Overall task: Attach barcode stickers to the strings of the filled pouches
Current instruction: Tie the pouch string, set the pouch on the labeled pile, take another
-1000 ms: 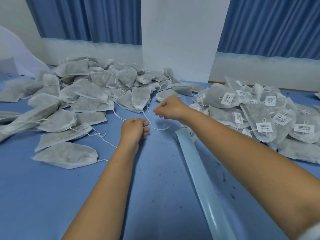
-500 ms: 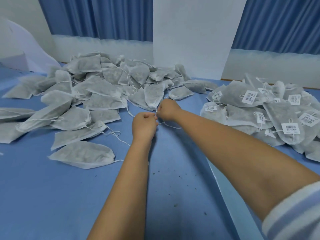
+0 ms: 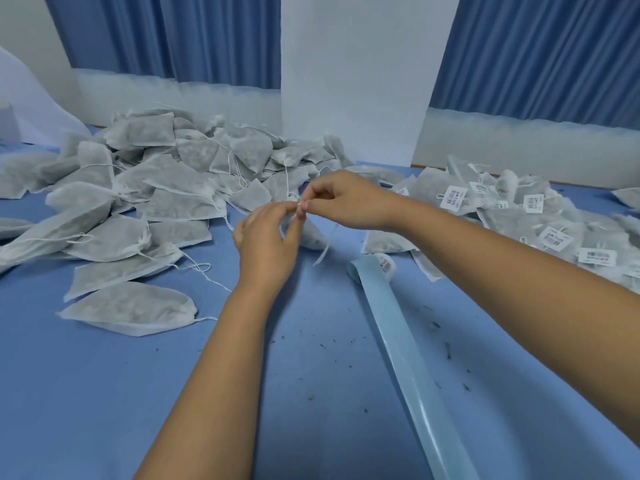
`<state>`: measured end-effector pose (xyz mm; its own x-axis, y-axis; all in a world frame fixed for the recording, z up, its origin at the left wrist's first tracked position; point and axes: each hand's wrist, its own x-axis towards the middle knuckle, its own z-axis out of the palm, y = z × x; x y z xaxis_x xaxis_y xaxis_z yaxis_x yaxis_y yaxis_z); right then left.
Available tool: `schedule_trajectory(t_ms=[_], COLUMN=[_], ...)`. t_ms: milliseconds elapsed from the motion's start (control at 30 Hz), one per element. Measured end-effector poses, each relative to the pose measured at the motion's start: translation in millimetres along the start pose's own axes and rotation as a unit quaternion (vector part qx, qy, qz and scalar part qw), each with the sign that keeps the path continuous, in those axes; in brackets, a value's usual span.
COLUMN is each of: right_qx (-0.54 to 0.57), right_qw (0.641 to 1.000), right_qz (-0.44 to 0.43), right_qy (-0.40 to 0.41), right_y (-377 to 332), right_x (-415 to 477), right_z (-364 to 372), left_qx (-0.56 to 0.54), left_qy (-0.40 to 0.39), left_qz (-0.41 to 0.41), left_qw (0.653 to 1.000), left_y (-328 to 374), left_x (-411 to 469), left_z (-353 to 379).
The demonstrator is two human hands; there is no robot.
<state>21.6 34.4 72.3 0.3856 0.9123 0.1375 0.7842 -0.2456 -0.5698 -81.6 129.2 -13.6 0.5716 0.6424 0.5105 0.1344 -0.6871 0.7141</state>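
A filled grey pouch [image 3: 311, 235] hangs between my hands at the table's middle, its white string [image 3: 325, 249] dangling below. My right hand [image 3: 341, 199] pinches the string's top between thumb and fingertips. Just below it, my left hand [image 3: 268, 242] has its fingers curled round the pouch's neck. A heap of untagged pouches [image 3: 156, 202] covers the left side. Tagged pouches with barcode stickers [image 3: 519, 216] lie on the right. A pale blue sticker backing strip [image 3: 408, 351] runs from the middle toward the near right, with one barcode sticker [image 3: 386, 263] at its far end.
The blue table cloth [image 3: 104, 393] carries small dark crumbs [image 3: 446, 349] near the strip. A white panel [image 3: 353, 77] stands upright behind the pouches, blue curtains [image 3: 173, 36] behind it. White sheet material [image 3: 31, 98] rises at the far left.
Both hands rose from the table and lifted one pouch off the heap's edge; the right hand's fingers moved from a fist into a pinch on the string. The camera tilted.
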Motion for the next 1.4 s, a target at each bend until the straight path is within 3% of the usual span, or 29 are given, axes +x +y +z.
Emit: schedule_trajectory(t_ms=[133,267,467,700,767,900,967,1200,1300,1400], right_qx=[0.023,0.067,0.136,0.159,0.119,0.028,0.002,-0.057,0.003,0.107], right_qw=[0.997,0.985,0.960,0.945,0.949,0.966,0.970,0.958,0.958,0.957], right_qz=[-0.026,-0.024,-0.016,-0.030,-0.034,-0.050,-0.058,-0.094,-0.087,-0.020], right_qy=[0.068,0.160,0.246,0.284,0.290,0.250,0.237,0.266,0.273,0.270], right_y=[8.0,27.2,53.5,57.4,56.1,54.0,55.5,65.9,69.5,72.1], right_x=[-31.1,-54.6,-70.7,-70.4,-71.3,-76.7,-81.1,-90.9,-94.9,-97.1], right_z=[-16.8,-21.0,3.6,32.3,36.7,37.5,35.3,27.0,29.4,32.7], left_qx=[-0.137,-0.291,-0.362,-0.424,-0.425,-0.292,-0.250,-0.178,-0.181,-0.230], left_qy=[-0.016,-0.088,-0.189,-0.176,-0.166,-0.140,-0.146,-0.309,-0.340,-0.348], left_qz=[0.029,0.003,-0.065,-0.101,-0.093,-0.061,-0.049,-0.056,-0.047,-0.060], left_qw=[0.990,0.953,0.911,0.883,0.885,0.944,0.956,0.932,0.921,0.907], left_y=[13.2,30.6,38.2,35.3,35.0,29.7,28.3,36.2,39.7,42.5], left_x=[-7.0,-13.0,-18.5,-14.7,-15.1,-13.9,-13.9,-19.7,-21.7,-25.0], left_z=[-7.3,-5.6,0.2,2.5,4.3,3.9,2.5,-3.1,-1.5,0.0])
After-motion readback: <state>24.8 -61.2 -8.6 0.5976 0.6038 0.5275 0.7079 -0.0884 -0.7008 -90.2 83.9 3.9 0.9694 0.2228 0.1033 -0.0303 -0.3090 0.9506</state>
